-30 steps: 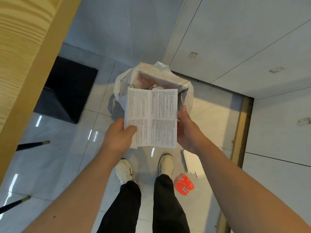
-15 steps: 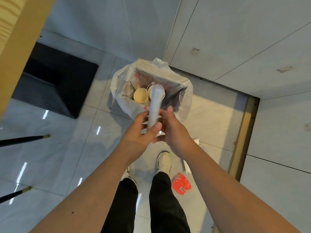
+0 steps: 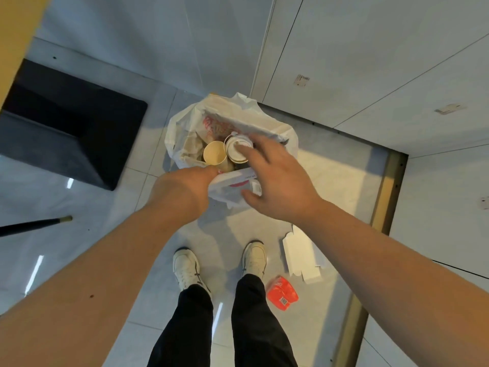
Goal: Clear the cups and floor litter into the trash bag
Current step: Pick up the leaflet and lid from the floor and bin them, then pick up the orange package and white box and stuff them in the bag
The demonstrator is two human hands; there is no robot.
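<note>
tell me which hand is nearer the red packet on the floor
Right. The right hand is over the trash bag, on the red packet's side; the left hand is farther left.

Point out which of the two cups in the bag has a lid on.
The white cup, on the right, under the right hand's fingertips, has a white lid. The tan cup to its left is open, its empty inside showing.

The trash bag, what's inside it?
Inside the trash bag stand a tan paper cup, a lidded white cup and crumpled wrappers. Both hands and the bag's near rim hide anything deeper.
</note>
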